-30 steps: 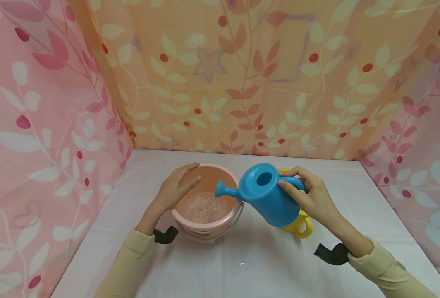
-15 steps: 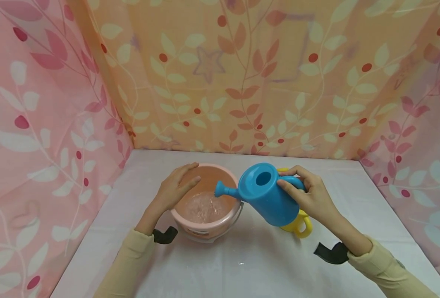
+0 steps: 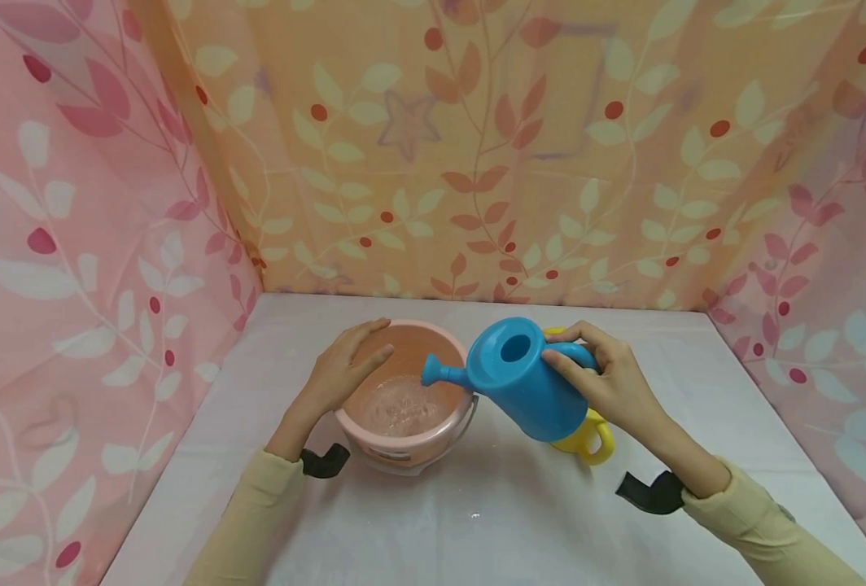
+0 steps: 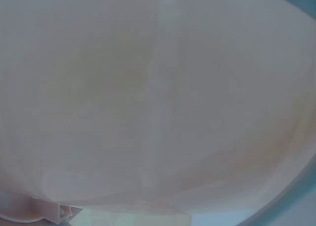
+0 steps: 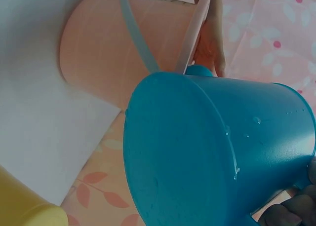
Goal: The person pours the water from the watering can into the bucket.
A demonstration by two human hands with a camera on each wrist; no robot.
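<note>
A pink bucket (image 3: 433,443) stands on the white-covered table with rippling water (image 3: 404,407) inside. My left hand (image 3: 334,374) is at its left rim, fingers mostly straight and the thumb over the opening. My right hand (image 3: 609,378) grips the handle of a blue watering can (image 3: 539,399), which tilts left with its spout (image 3: 440,371) over the bucket. Water drops cling to the can (image 5: 256,147) in the right wrist view, where my right fingers show at its handle. A pale, blurred bucket wall (image 4: 123,112) fills most of the left wrist view.
A yellow cup-like thing with a handle (image 3: 600,443) stands behind the can, partly hidden by it. The bucket's thin handle (image 3: 470,419) hangs at its right side. Small wet spots (image 3: 475,515) lie on the table (image 3: 521,537). Patterned cloth (image 3: 374,187) encloses the back and sides.
The water's surface in the bucket looks calmer than before. The watering can has shifted very slightly; both hands keep nearly the same places.
</note>
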